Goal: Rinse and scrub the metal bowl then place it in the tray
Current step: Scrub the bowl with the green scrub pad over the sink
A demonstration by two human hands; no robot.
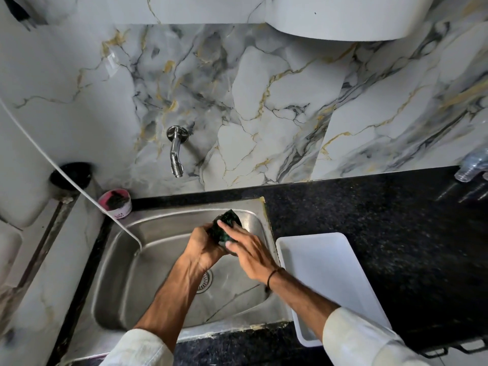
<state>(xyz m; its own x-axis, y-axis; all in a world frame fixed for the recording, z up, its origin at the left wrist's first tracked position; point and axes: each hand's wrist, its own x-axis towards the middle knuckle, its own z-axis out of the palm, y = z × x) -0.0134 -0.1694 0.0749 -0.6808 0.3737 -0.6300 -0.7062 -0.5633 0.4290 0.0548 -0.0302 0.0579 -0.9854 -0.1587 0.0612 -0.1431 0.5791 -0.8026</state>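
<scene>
While over the far right part of the sink, both hands together: left hand cupped around something mostly hidden, right hand pressing green scrubber onto it. Bowl itself can't be made out. White tray just right of sink.

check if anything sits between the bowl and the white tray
Nothing visible does. The hands work a green scrubber over the sink; the tray sits beside its right edge, holding nothing visible.
</scene>
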